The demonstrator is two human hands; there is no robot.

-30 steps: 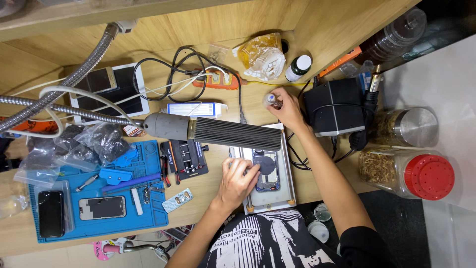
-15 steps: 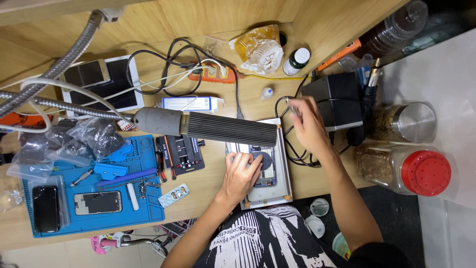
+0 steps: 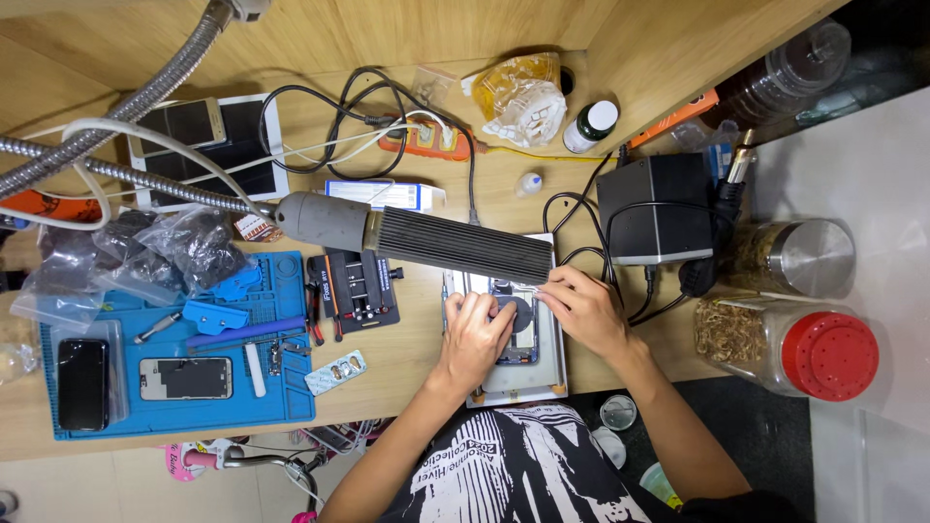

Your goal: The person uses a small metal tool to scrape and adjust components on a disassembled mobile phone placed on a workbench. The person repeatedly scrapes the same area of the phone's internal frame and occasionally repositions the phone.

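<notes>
An opened phone (image 3: 520, 339) lies on a pale work plate (image 3: 552, 373) at the desk's front edge. My left hand (image 3: 475, 334) rests on the phone's left side, its fingers curled down on it. My right hand (image 3: 584, 312) is at the phone's upper right corner and pinches a thin metal tool (image 3: 531, 288) that points left over the phone's top. A ribbed black cylinder (image 3: 455, 244) on a flexible arm hangs just above the plate and hides its far edge.
A small white dropper bottle (image 3: 528, 182) stands behind the plate. A black box (image 3: 657, 208) with cables sits to the right, next to two jars (image 3: 833, 353). To the left are a black fixture (image 3: 354, 289) and a blue mat (image 3: 194, 412) with phones and tools.
My right hand has drawn back from the small dropper bottle at the rear and come down to the phone's top corner with the thin tool. My left hand has stayed on the phone.
</notes>
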